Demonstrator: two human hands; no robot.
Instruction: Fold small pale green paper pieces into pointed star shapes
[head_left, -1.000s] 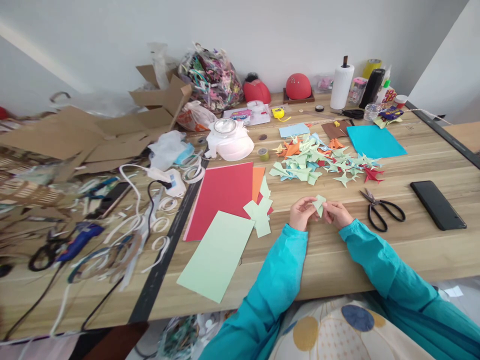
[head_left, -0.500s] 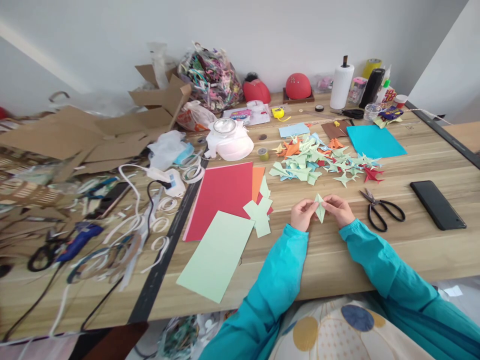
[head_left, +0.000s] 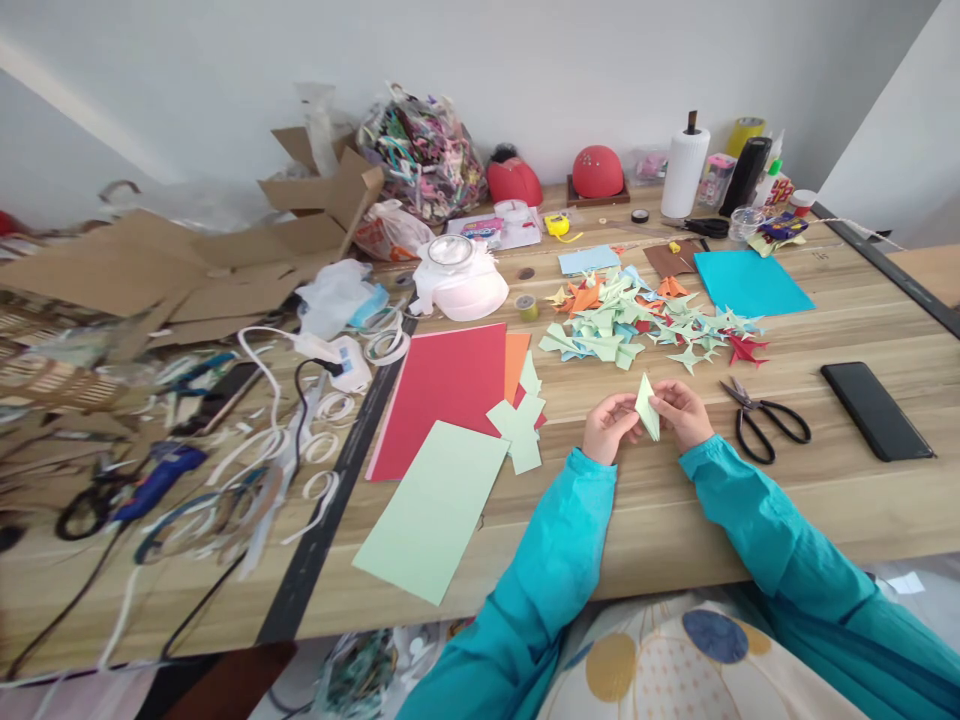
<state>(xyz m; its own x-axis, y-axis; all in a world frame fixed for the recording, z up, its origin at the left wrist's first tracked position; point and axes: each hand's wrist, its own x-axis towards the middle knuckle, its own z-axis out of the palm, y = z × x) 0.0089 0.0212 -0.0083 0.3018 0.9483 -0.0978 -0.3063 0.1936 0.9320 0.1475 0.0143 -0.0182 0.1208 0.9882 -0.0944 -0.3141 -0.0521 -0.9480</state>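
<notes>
A small pale green folded paper (head_left: pixel 647 408), diamond-shaped with pointed ends, is held up just above the table. My right hand (head_left: pixel 684 416) pinches its right edge between thumb and fingers. On the other side, my left hand (head_left: pixel 609 428) is closed with curled fingertips against the paper's lower left edge; part of that contact is hidden. Beyond my hands lies a heap of folded paper cranes (head_left: pixel 619 315), mostly pale green with some orange, blue and red. Black-handled scissors (head_left: pixel 772 408) rest to the right of my right hand.
Left of my hands lie cut green paper pieces (head_left: pixel 523 430), a green sheet (head_left: pixel 431 510) and a red sheet (head_left: pixel 450 395). A phone (head_left: pixel 876 410) lies at the right. A blue sheet (head_left: pixel 750 280) is behind the scissors. Cables and a blue glue gun (head_left: pixel 161 482) clutter the left.
The folded paper has turned from facing me to a slanted, narrower view and shifted slightly right and up. My left fingers have moved down along its edge.
</notes>
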